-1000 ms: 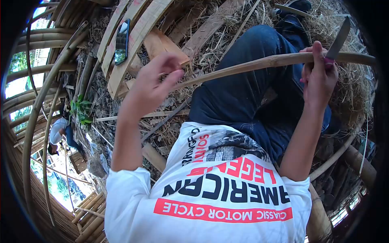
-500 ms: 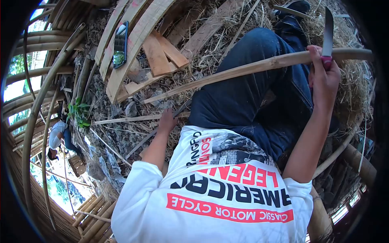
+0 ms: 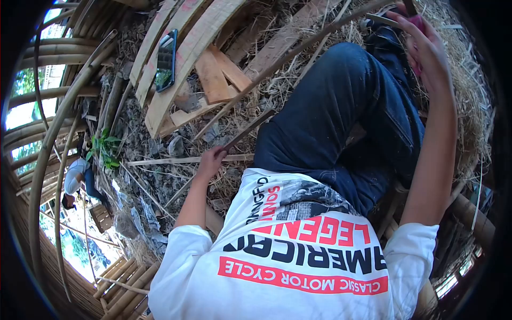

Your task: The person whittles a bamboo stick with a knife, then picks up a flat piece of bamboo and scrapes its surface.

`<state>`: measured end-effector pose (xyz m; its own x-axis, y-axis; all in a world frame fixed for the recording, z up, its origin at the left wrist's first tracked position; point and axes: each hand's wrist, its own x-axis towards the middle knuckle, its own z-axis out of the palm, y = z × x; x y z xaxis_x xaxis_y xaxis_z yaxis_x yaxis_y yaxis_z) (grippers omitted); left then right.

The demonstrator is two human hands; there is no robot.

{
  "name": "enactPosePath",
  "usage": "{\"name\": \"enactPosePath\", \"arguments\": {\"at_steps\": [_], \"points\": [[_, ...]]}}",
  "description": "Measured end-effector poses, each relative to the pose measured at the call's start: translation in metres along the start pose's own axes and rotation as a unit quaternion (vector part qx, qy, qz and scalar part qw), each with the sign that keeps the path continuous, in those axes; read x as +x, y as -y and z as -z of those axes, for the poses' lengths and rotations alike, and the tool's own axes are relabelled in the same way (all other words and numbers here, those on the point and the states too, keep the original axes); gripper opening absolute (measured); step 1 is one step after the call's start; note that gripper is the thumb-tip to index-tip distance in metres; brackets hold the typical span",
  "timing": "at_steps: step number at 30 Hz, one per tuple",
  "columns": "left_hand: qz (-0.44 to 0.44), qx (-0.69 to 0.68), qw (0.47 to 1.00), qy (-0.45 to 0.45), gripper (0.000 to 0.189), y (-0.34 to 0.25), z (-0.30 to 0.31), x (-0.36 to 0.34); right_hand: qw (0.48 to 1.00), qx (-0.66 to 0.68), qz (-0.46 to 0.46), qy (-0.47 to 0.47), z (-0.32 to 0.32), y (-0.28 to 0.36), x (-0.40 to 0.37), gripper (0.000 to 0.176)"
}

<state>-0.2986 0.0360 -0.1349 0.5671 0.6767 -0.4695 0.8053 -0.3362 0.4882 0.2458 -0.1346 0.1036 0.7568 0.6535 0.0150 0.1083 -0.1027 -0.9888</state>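
My left hand [image 3: 212, 159] is closed round a thin dark strip [image 3: 248, 129], which slants across the ground beside my thigh. At the upper right, my right hand [image 3: 426, 50] grips a knife by its pink handle [image 3: 418, 23]; only a dark part of its blade shows at the frame edge. A long bamboo strip [image 3: 298, 49] runs diagonally above my raised knee, its upper end close to my right fingers. Whether those fingers also hold the strip cannot be made out.
A phone [image 3: 166, 60] lies on pale wooden boards [image 3: 194, 40] at the upper left. Straw [image 3: 466, 117] covers the ground at right. A light stick [image 3: 186, 159] lies near my left hand. Another person [image 3: 77, 176] is far left, by bamboo poles [image 3: 50, 144].
My right hand has moved up with the knife, and the long strip has swung to a steeper slant. My left hand has shifted slightly left, and its dark strip now sticks out farther beyond the fingers.
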Motion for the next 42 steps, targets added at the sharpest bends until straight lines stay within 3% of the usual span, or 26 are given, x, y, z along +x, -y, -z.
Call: {"name": "enactPosePath", "arguments": {"at_steps": [3, 5, 9, 13, 15, 18, 21, 23, 27, 29, 30, 32, 35, 37, 38, 39, 42], "points": [[0.001, -0.108, 0.994, -0.002, 0.023, -0.011, 0.03, -0.01, 0.998, 0.036, -0.008, -0.046, 0.0, 0.0, -0.02, 0.03], [-0.002, -0.204, 0.979, 0.016, 0.019, -0.043, 0.054, -0.017, 0.999, 0.036, -0.02, -0.023, 0.009, -0.009, -0.029, 0.033], [0.002, -0.301, 0.953, 0.039, 0.015, -0.113, 0.094, -0.025, 0.996, 0.049, -0.034, -0.068, 0.006, 0.001, -0.068, 0.03], [-0.075, -0.367, 0.926, 0.052, 0.011, -0.191, 0.123, -0.025, 0.996, 0.08, -0.009, -0.048, -0.001, 0.006, -0.105, 0.024], [-0.117, -0.379, 0.916, 0.069, 0.01, -0.227, 0.136, -0.021, 0.994, 0.097, -0.044, -0.028, -0.01, 0.013, -0.122, 0.022], [-0.134, -0.364, 0.921, 0.028, 0.01, -0.259, 0.148, -0.017, 0.986, 0.166, -0.016, 0.021, -0.02, 0.012, -0.142, 0.023], [-0.163, -0.347, 0.924, -0.013, 0.011, -0.241, 0.137, -0.006, 0.978, 0.203, -0.018, 0.033, -0.027, 0.014, -0.155, 0.025], [-0.131, -0.334, 0.934, 0.001, 0.014, -0.231, 0.123, -0.014, 0.974, 0.222, -0.013, 0.036, -0.038, 0.01, -0.155, 0.026], [-0.121, -0.38, 0.913, 0.089, 0.016, -0.25, 0.085, -0.04, 0.981, 0.188, -0.024, 0.048, -0.073, -0.011, -0.161, 0.033], [-0.117, -0.368, 0.915, 0.116, 0.017, -0.268, 0.078, -0.048, 0.974, 0.219, -0.011, 0.05, -0.088, -0.016, -0.169, 0.035], [-0.135, -0.336, 0.923, 0.129, 0.018, -0.278, 0.076, -0.051, 0.95, 0.308, -0.02, 0.053, -0.096, -0.007, -0.173, 0.034], [-0.147, -0.305, 0.93, 0.145, 0.019, -0.283, 0.067, -0.057, 0.947, 0.315, -0.038, 0.047, -0.099, -0.019, -0.177, 0.032], [-0.168, -0.261, 0.936, 0.163, 0.025, -0.29, 0.061, -0.054, 0.96, 0.269, -0.065, 0.035, -0.08, -0.015, -0.173, 0.023], [-0.184, -0.173, 0.956, 0.15, 0.041, -0.295, 0.071, -0.055, 0.939, 0.333, -0.07, -0.052, -0.07, -0.008, -0.169, 0.019], [-0.202, -0.143, 0.955, 0.161, 0.062, -0.28, 0.069, -0.049, 0.928, 0.358, -0.064, -0.085, -0.06, -0.007, -0.166, 0.017], [-0.213, -0.141, 0.952, 0.167, 0.062, -0.27, 0.068, -0.047, 0.922, 0.368, -0.043, -0.113, -0.049, -0.001, -0.162, 0.019], [-0.252, -0.084, 0.963, 0.042, 0.083, -0.241, 0.056, -0.05, 0.915, 0.36, 0.0, -0.182, -0.009, 0.018, -0.149, 0.019]]}}
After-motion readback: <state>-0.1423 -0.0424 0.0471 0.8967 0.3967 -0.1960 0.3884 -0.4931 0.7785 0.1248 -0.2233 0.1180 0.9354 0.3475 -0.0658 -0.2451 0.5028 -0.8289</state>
